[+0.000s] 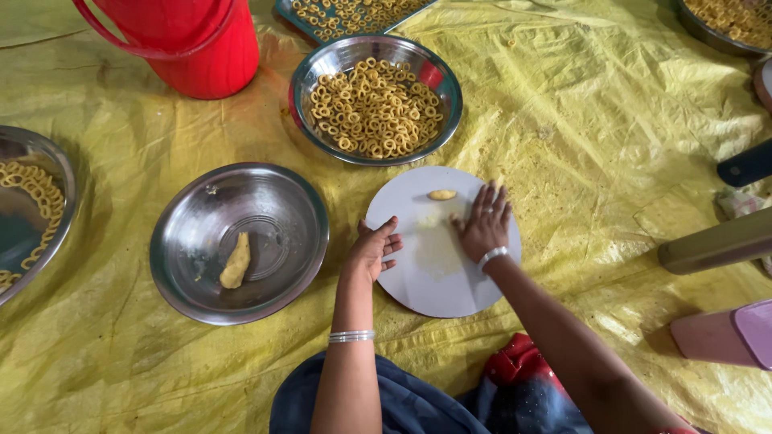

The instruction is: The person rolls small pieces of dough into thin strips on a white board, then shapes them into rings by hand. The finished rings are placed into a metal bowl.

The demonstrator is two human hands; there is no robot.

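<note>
on the one round board [418, 277], two open empty hands, left hand [372, 251] and right hand [482, 225], flank one dough piece [441, 194]

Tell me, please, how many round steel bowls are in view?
4: one with a dough lump beside the left hand, one full of rings above the plate, one cut off at left, one at top right. Others may lie out of frame.
</note>
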